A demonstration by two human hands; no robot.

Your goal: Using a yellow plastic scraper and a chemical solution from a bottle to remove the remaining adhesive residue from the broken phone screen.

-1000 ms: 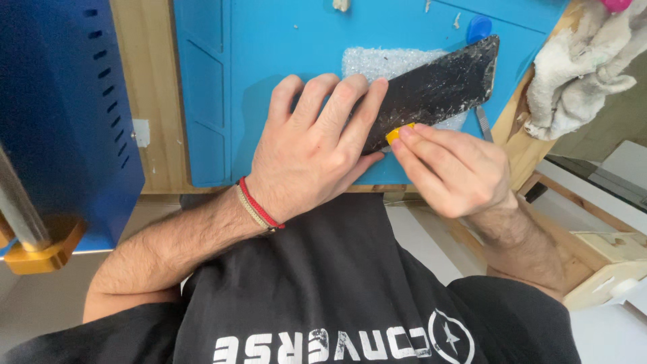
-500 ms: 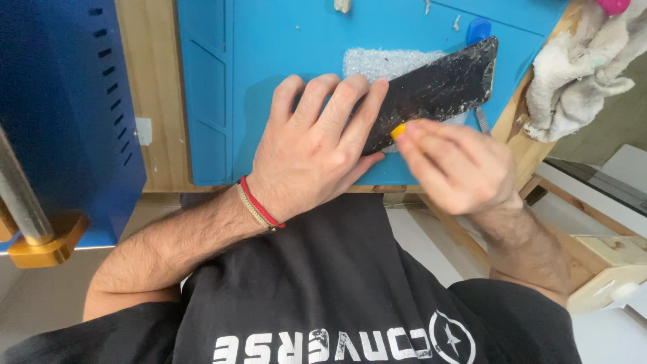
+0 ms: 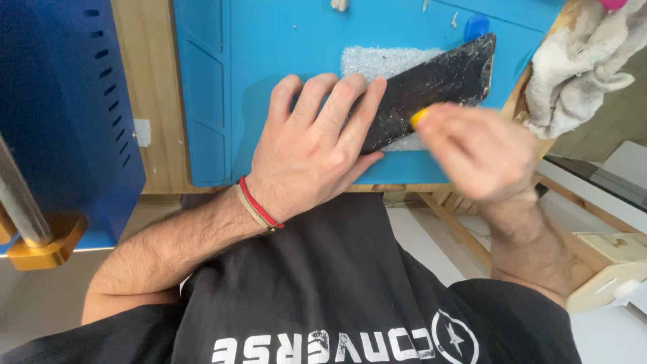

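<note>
A black phone with a badly cracked glass face [image 3: 438, 84] lies tilted on a blue work mat [image 3: 269, 40], over a patch of pale foam or glass crumbs [image 3: 377, 61]. My left hand [image 3: 310, 148] presses flat on the phone's near end, fingers spread; a red and beige band circles the wrist. My right hand [image 3: 482, 152], blurred by motion, pinches a small yellow pick [image 3: 419, 118] against the phone's lower edge.
A dark blue machine housing [image 3: 60, 108] with vent slots stands at the left, above a brass-coloured fitting [image 3: 40, 246]. A crumpled off-white cloth [image 3: 573, 74] lies at the right. A small blue cap [image 3: 476, 27] sits on the mat. A pale wooden frame [image 3: 606, 269] is at lower right.
My right hand has slid the yellow pick along the phone's lower edge, toward the right, and is now blurred. My left hand stays pressed on the phone.
</note>
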